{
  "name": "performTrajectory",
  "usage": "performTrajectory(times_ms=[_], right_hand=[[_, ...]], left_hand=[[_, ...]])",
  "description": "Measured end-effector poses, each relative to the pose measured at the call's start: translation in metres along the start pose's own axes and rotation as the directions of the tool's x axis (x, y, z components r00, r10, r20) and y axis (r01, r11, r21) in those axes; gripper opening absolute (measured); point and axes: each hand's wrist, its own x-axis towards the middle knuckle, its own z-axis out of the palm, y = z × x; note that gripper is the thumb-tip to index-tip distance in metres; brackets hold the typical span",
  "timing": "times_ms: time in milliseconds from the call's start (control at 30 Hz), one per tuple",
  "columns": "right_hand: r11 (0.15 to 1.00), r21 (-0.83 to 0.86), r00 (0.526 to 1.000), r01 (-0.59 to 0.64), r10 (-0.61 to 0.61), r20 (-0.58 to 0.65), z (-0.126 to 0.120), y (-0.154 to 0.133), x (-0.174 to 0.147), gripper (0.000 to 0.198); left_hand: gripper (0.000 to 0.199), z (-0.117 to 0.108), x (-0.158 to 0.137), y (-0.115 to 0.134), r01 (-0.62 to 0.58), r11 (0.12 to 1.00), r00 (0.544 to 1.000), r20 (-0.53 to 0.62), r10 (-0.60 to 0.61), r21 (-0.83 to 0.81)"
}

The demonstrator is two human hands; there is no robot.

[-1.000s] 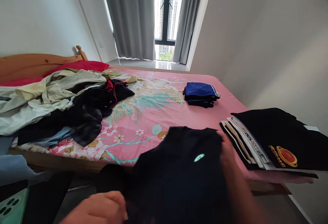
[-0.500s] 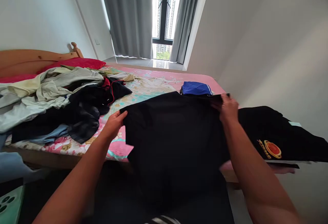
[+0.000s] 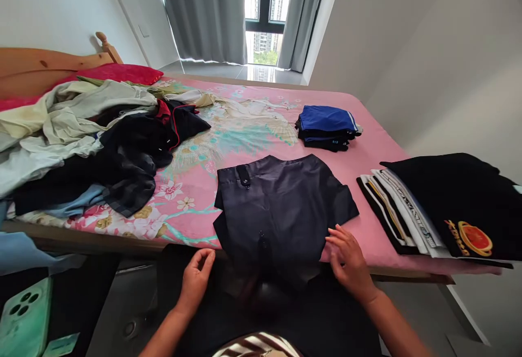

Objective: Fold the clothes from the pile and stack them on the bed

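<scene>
You're holding right hand (image 3: 349, 265) near dark shirt (image 3: 285, 202), fingers apart; left hand (image 3: 196, 278) pinching or not, can't tell; best smoothing creases outward.

A bedroom (bed (image 3: 240, 142), wooden headboard (image 3: 44, 65))

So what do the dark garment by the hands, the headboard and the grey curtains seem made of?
Dark garment: smooth woven cloth, perhaps cotton or a synthetic blend, with a faint sheen and crisp edges.
Headboard: smooth-finished wood, possibly pine, from its warm tone and dark knots.
Grey curtains: matte fabric, hanging in soft vertical folds; fibre unclear.
</scene>
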Motion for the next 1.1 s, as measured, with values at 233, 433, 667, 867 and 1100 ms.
performTrajectory(times_ms=[233,433,667,867,1100], right_hand=[[0.965,-0.167,0.958,0.204,-0.162,0.236,0.021,-0.007,-0.004,0.057],[0.963,-0.149,0.945,0.225,-0.178,0.275,0.026,0.002,-0.006,0.054],[0.984,-0.025,0.959,0.175,-0.164,0.233,0.018,0.003,0.018,0.035],[0.997,-0.082,0.975,-0.013,0.031,0.219,0.034,-0.001,0.081,0.024],[0.947,-0.303,0.926,-0.105,0.204,0.317,0.064,0.005,0.116,0.037]], left_hand=[[0.040,0.020,-0.029,0.002,-0.525,0.755,0.849,0.176,0.498,0.394],[0.064,0.024,-0.006,-0.011,-0.689,0.413,0.695,0.381,0.610,0.595],[0.034,0.029,0.004,0.011,-0.769,0.522,0.639,0.419,0.644,0.370],[0.038,0.037,0.018,0.057,-0.268,0.874,0.963,0.117,0.241,0.404],[0.025,0.036,0.038,0.077,-0.075,0.891,0.991,0.132,0.017,0.449]])
